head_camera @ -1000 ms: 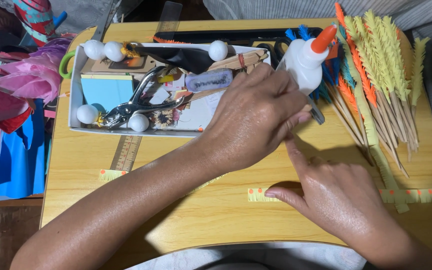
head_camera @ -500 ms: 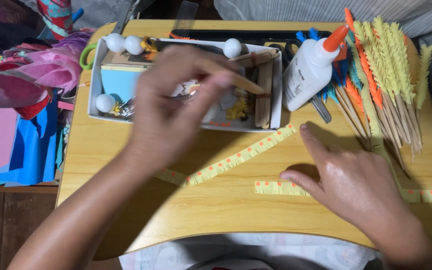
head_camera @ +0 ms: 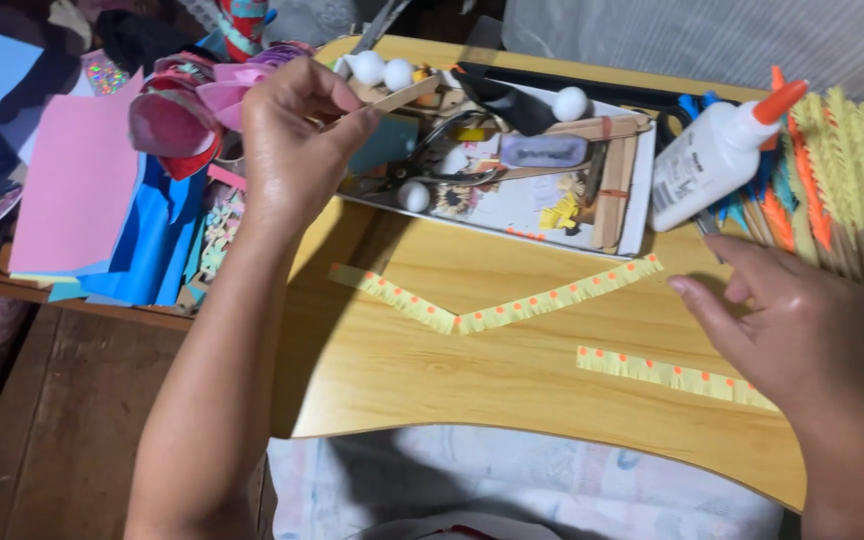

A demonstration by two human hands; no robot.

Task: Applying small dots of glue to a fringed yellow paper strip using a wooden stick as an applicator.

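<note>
My left hand [head_camera: 292, 135] is raised over the left end of the wooden table [head_camera: 512, 370] and pinches a flat wooden craft stick [head_camera: 407, 95] between thumb and fingers. My right hand [head_camera: 802, 335] rests palm down on the table at the right, fingers spread, on the end of a yellow fringed paper strip with orange dots [head_camera: 667, 372]. A second, bent yellow strip [head_camera: 497, 312] lies between the hands. A white glue bottle with an orange cap [head_camera: 717, 155] lies just beyond my right hand.
A white tray [head_camera: 632, 235] holds craft sticks, white balls, a metal punch and small items. Yellow and orange fringed stems [head_camera: 842, 170] are piled at the right. Pink and blue paper sheets [head_camera: 92, 190] and paper flowers lie to the left.
My left hand has lifted out of the tray toward the left with the wooden stick. The view has shifted, and the bent yellow strip now lies uncovered between the hands.
</note>
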